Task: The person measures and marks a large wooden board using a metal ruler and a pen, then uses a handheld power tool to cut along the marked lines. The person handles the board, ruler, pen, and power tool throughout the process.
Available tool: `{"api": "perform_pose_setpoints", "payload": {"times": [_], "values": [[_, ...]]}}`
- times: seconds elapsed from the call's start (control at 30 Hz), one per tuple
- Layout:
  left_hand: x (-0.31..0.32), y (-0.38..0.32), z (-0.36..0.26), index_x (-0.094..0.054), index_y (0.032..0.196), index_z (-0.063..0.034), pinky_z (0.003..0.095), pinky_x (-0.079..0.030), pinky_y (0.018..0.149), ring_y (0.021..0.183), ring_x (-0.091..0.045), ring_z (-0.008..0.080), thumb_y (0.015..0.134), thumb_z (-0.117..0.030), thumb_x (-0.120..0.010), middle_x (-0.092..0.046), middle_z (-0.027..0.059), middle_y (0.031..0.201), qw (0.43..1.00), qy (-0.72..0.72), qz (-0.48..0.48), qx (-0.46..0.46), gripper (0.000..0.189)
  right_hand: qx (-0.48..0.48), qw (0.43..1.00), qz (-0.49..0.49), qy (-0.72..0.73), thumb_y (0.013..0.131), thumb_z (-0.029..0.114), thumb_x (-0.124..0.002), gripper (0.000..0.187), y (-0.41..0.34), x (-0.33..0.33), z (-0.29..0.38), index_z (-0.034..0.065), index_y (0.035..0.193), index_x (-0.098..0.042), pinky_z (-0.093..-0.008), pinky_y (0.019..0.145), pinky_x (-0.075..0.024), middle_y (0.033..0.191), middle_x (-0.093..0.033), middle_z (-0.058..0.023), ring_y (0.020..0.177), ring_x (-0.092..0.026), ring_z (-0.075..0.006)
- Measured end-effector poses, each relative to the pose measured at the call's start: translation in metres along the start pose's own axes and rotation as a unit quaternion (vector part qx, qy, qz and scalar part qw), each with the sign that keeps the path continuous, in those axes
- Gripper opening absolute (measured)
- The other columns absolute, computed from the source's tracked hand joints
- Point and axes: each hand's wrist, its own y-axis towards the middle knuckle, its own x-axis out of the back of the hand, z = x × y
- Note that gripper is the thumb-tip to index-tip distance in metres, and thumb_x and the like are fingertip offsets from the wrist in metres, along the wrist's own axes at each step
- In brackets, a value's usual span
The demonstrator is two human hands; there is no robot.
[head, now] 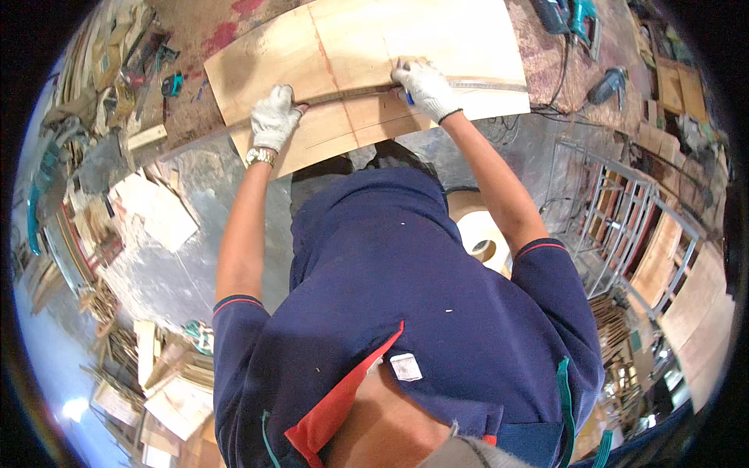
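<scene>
A pale plywood sheet (281,64) lies on the workbench, its near edge jutting over the front, with a reddish line running across it. Along the sheet lies a long thin metal ruler or straightedge (351,92). My left hand (274,119), in a white knit glove with a watch at the wrist, presses on the strip's left end, thumb along it. My right hand (424,88), gloved too, is at the strip farther right, fingers curled around a slim pointed marking tool; a blue piece (409,98) shows beneath the hand. Pencil-like lines mark the sheet near its front edge.
On the bench's left are a teal tape measure (172,85) and a wood offcut (147,137). Power tools (607,88) with cords lie at the right. Below stand a metal frame (620,216) at right, a round pale ring-shaped piece (483,241) by my body, and scrap boards (155,210) at left.
</scene>
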Motion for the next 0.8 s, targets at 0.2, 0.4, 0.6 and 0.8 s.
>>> {"api": "perform_pose_setpoints", "payload": {"times": [0.2, 0.4, 0.6, 0.8], "values": [[0.019, -0.026, -0.017, -0.063, 0.084, -0.0141, 0.0453, -0.051, 0.062, 0.070, -0.066, 0.0337, 0.079, -0.033, -0.076, -0.066, 0.0112, 0.079, 0.971, -0.035, -0.023, -0.235, 0.024, -0.204, 0.964, 0.013, 0.171, 0.087, 0.024, -0.070, 0.021, -0.127, 0.004, 0.056, 0.0102, 0.098, -0.059, -0.0472, 0.069, -0.0510, 0.090, -0.062, -0.0151, 0.079, -0.065, -0.0381], [0.027, -0.051, -0.103, -0.063, 0.087, -0.0166, 0.0407, -0.048, 0.067, 0.073, -0.065, 0.0271, 0.078, -0.044, -0.074, -0.063, 0.0056, 0.082, 0.907, -0.072, 0.072, -0.408, 0.031, -0.333, 0.909, -0.007, 0.249, 0.094, 0.042, -0.067, 0.035, -0.259, -0.024, 0.154, 0.0091, 0.083, -0.065, -0.0481, 0.057, -0.0466, 0.065, -0.060, -0.0204, 0.061, -0.064, -0.0402], [0.016, -0.027, -0.108, -0.066, 0.102, -0.0162, 0.0387, -0.054, 0.074, 0.083, -0.068, 0.0282, 0.081, -0.032, -0.075, -0.065, 0.0080, 0.098, 0.928, -0.117, -0.114, -0.334, 0.027, -0.530, 0.811, -0.123, 0.216, 0.092, 0.043, -0.070, 0.042, -0.320, -0.078, 0.221, 0.0033, 0.080, -0.068, -0.0438, 0.052, -0.0448, 0.058, -0.058, -0.0193, 0.051, -0.060, -0.0317], [0.011, 0.103, -0.057, -0.028, 0.157, -0.0121, 0.0435, -0.052, 0.095, 0.112, -0.062, 0.0401, 0.077, -0.056, -0.078, -0.045, 0.0257, 0.134, 0.986, -0.038, 0.052, -0.154, 0.104, -0.544, 0.778, -0.139, 0.282, 0.091, 0.038, -0.069, 0.041, -0.287, -0.111, 0.232, -0.0014, 0.080, -0.066, -0.0462, 0.059, -0.0457, 0.066, -0.059, -0.0252, 0.063, -0.064, -0.0396]]}}
